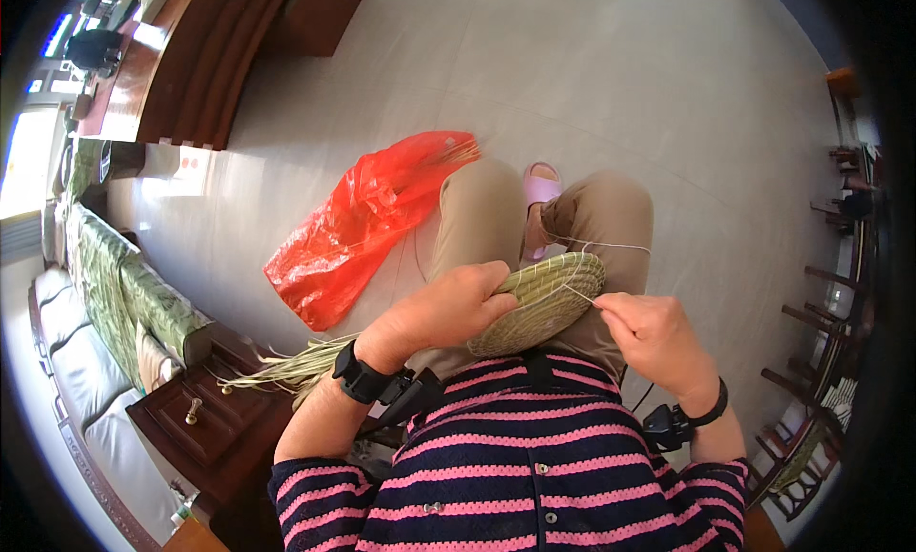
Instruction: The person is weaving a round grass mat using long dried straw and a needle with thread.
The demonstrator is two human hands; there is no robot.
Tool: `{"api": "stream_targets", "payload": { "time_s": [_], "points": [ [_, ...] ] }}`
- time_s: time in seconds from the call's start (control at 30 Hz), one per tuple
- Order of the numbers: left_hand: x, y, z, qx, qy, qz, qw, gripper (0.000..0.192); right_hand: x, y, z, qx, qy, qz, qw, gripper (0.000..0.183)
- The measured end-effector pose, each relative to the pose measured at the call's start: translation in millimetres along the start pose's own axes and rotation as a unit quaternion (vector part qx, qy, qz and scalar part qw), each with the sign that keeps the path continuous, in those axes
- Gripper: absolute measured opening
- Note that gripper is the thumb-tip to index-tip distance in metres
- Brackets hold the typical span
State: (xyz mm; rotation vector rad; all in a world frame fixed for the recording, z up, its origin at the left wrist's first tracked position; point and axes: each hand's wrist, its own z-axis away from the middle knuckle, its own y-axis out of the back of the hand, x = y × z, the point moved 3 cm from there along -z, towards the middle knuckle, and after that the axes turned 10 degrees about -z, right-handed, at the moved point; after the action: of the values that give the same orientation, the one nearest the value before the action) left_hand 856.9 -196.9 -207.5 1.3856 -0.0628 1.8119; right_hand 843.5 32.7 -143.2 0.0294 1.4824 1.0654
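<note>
A coiled grass piece (533, 321), round and bound with pale stitches, rests tilted over my lap. My left hand (461, 301) grips its left edge, thumb and fingers around the green stalks. Loose ends of the grass stalks (304, 366) trail out behind my left wrist. My right hand (647, 341) pinches a white thread (582, 295) at the right of the piece, and the thread runs taut to its surface. Whether a needle is in those fingers, I cannot tell. Another length of white cord (617, 246) loops from the top edge across my right knee.
A red plastic bag (365, 223) with thin stalks at its mouth lies on the tiled floor (572, 80) beyond my left knee. A dark wooden cabinet (207, 412) and a sofa (93, 351) stand at left. Wooden chairs (809, 380) line the right side.
</note>
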Motion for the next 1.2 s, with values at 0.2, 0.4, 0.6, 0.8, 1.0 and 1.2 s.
{"api": "stream_targets", "payload": {
  "time_s": [0.2,0.4,0.6,0.8,1.0,1.2],
  "points": [
    [-16.6,-6.4,5.3,0.077,-0.054,-0.014,0.995,0.023,-2.1,-10.0,-22.3,-0.025,0.055,0.049,0.997,0.023],
    [-8.5,-4.5,10.6,0.079,0.032,-0.005,0.996,0.025,-25.3,-22.7,-47.4,-0.071,0.097,-0.002,0.993,0.028],
    [-13.0,-8.1,13.0,0.104,0.032,0.019,0.994,0.025,-16.5,-31.6,-54.4,-0.113,0.086,-0.011,0.99,0.034],
    [-13.6,-7.4,13.8,0.106,0.027,0.032,0.993,0.025,-16.8,-33.2,-54.4,-0.126,0.092,-0.011,0.988,0.039],
    [-13.3,-7.4,13.9,0.112,0.024,0.038,0.993,0.025,-18.8,-28.3,-58.2,-0.174,0.081,0.02,0.981,0.042],
    [-12.9,-6.2,15.1,0.116,0.03,0.036,0.992,0.025,-19.8,-28.5,-59.6,-0.188,0.062,0.005,0.98,0.042]
  ]
}}
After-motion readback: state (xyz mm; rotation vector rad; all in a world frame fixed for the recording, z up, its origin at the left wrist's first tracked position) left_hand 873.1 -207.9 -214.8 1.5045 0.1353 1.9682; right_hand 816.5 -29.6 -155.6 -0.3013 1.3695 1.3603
